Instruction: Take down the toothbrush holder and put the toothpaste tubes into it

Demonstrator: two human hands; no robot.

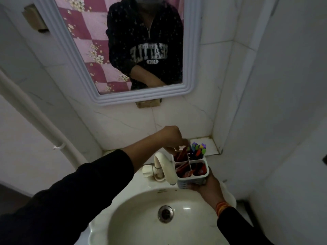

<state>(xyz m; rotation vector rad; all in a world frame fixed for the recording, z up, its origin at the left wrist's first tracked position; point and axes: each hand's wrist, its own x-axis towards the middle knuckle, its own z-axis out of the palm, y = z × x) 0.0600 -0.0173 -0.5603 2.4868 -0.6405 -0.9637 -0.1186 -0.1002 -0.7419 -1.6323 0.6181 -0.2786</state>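
A white toothbrush holder (193,181) with four compartments is held over the right rim of the sink. My right hand (206,185) grips it from below. Red toothpaste tubes (183,167) stand in three compartments; colourful toothbrushes (197,149) fill the far right one. My left hand (172,138) reaches over the tap, fingers pinched on the top of a red tube (182,153) in the far left compartment.
A cream tap (164,167) stands just left of the holder. Below is the white sink (141,223) with its drain (165,213). A mirror (123,50) hangs on the tiled wall above. A small corner ledge (207,144) lies behind the holder.
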